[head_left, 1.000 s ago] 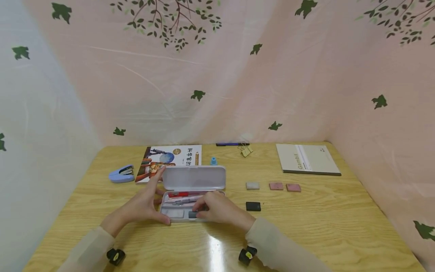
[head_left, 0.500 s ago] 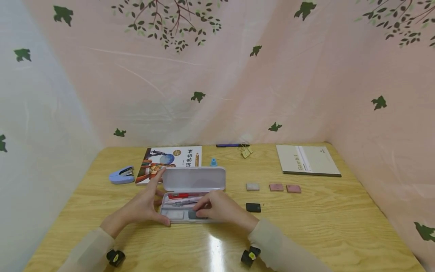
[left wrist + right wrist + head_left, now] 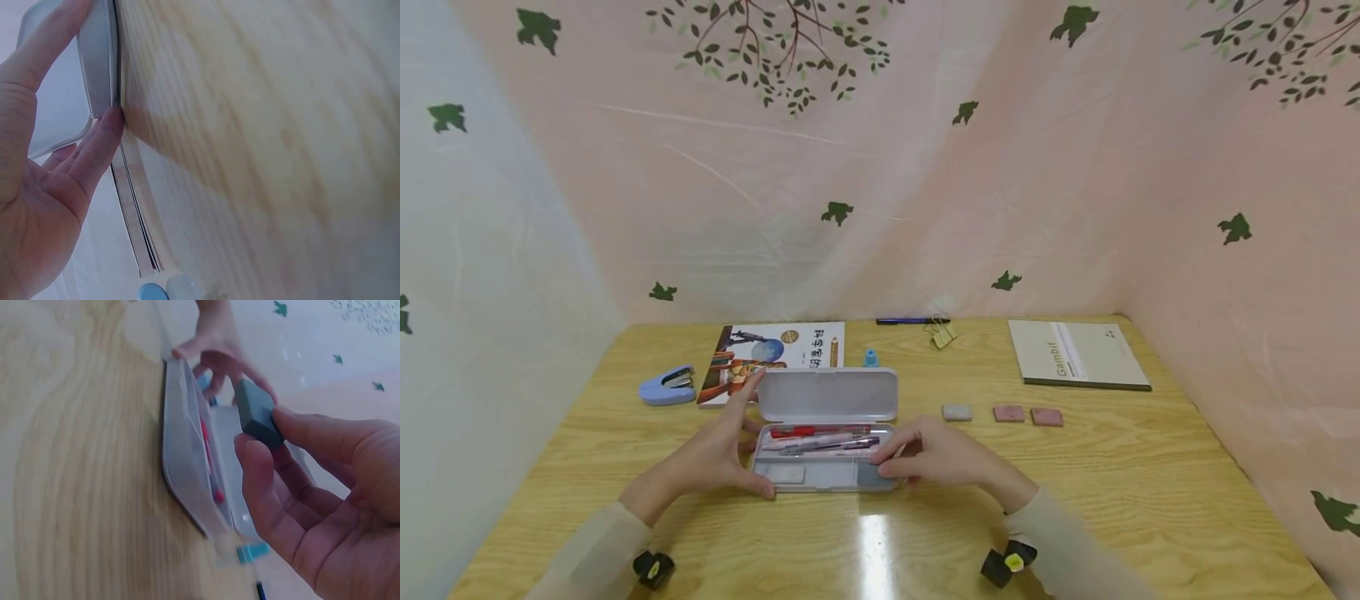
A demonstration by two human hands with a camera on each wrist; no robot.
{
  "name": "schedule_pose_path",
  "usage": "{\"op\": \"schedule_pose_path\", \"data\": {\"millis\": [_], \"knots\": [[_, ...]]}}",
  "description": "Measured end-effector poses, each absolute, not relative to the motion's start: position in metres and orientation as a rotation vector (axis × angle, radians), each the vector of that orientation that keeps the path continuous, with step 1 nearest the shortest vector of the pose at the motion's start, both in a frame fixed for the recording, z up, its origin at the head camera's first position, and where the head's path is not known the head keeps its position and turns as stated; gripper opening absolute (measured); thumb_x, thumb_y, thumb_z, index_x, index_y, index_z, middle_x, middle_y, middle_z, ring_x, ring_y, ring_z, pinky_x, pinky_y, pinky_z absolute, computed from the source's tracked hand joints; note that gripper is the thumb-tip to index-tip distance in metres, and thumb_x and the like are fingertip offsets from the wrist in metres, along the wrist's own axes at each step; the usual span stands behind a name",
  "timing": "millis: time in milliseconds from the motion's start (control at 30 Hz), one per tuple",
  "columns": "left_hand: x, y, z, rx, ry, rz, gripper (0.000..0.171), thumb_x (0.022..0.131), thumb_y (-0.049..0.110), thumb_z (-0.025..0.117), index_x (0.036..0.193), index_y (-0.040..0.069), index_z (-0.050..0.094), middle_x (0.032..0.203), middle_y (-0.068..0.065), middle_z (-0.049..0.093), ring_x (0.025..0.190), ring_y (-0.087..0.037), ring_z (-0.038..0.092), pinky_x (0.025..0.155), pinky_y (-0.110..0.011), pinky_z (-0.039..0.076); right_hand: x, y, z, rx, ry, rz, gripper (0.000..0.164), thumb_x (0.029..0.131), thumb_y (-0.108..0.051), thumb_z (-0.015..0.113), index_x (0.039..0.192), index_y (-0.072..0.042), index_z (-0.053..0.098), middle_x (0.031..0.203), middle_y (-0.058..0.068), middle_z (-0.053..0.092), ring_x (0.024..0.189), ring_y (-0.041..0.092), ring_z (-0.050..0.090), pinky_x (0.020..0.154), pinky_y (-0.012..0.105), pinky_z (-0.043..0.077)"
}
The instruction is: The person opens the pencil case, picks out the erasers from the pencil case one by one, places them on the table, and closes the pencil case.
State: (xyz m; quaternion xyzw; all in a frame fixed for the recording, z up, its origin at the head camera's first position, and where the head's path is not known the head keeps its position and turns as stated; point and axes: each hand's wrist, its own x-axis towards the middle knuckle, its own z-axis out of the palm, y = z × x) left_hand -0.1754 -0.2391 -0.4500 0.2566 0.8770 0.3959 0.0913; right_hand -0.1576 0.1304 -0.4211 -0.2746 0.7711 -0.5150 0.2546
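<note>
A white pencil case (image 3: 827, 393) lies open on the table, its lid raised at the back. Pens (image 3: 820, 442) fill the rear compartment, and a white eraser (image 3: 786, 474) lies at the left of the front one. My left hand (image 3: 718, 450) holds the case's left end, thumb at the front corner, fingers by the lid and rear. Between thumb and fingertips, my right hand (image 3: 936, 458) pinches a dark grey eraser (image 3: 257, 412) at the front compartment's right end. The right wrist view shows it raised clear of the case.
Right of the case lie a whitish eraser (image 3: 957, 412) and two pink erasers (image 3: 1009, 414). Behind are a picture book (image 3: 752, 350), a blue bottle-like item (image 3: 870, 358), a pen (image 3: 912, 321) and a binder clip (image 3: 943, 335). A stapler (image 3: 667, 386) is left, a notebook (image 3: 1078, 354) right.
My right hand has moved right with the dark grey eraser, from mid-compartment to the case's right end. It now covers where the black eraser lay. My left hand has stayed put.
</note>
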Motion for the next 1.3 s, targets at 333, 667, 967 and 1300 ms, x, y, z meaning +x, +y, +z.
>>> {"op": "schedule_pose_path", "data": {"millis": [333, 667, 967, 1300], "knots": [[-0.174, -0.24, -0.45, 0.766, 2.61, 1.175, 0.15, 0.058, 0.042, 0.1, 0.162, 0.036, -0.009, 0.152, -0.017, 0.026, 0.113, -0.028, 0.06, 0.088, -0.036, 0.058, -0.165, 0.228, -0.427, -0.629, 2.152, -1.402, 0.018, 0.096, -0.016, 0.072, 0.11, -0.006, 0.078, 0.098, 0.011, 0.072, 0.071, 0.025, 0.068, 0.065, 0.038, 0.061], [-0.173, -0.241, -0.45, 0.739, 2.61, 1.173, 0.151, 0.058, 0.042, 0.1, 0.161, 0.04, -0.01, 0.154, -0.018, 0.026, 0.114, -0.028, 0.061, 0.088, -0.035, 0.057, -0.164, 0.298, -0.443, -0.491, 2.21, -1.431, 0.023, 0.097, -0.012, 0.07, 0.114, 0.003, 0.074, 0.123, 0.029, 0.064, 0.089, 0.007, 0.063, 0.063, 0.029, 0.056], [-0.173, -0.24, -0.451, 0.718, 2.574, 1.205, 0.151, 0.058, 0.039, 0.1, 0.163, 0.033, -0.008, 0.154, -0.016, 0.023, 0.116, -0.03, 0.059, 0.089, -0.035, 0.058, -0.161, 0.308, -0.45, -0.428, 2.208, -1.44, 0.028, 0.099, -0.012, 0.068, 0.12, 0.006, 0.071, 0.107, 0.021, 0.068, 0.072, 0.014, 0.06, 0.061, 0.026, 0.055], [-0.176, -0.24, -0.451, 0.726, 2.595, 1.182, 0.15, 0.058, 0.042, 0.1, 0.161, 0.04, -0.01, 0.154, -0.015, 0.025, 0.115, -0.027, 0.059, 0.09, -0.034, 0.057, -0.162, 0.31, -0.445, -0.409, 2.329, -1.332, 0.031, 0.099, -0.019, 0.069, 0.121, 0.002, 0.071, 0.099, 0.011, 0.07, 0.073, 0.016, 0.063, 0.063, 0.029, 0.057]]}}
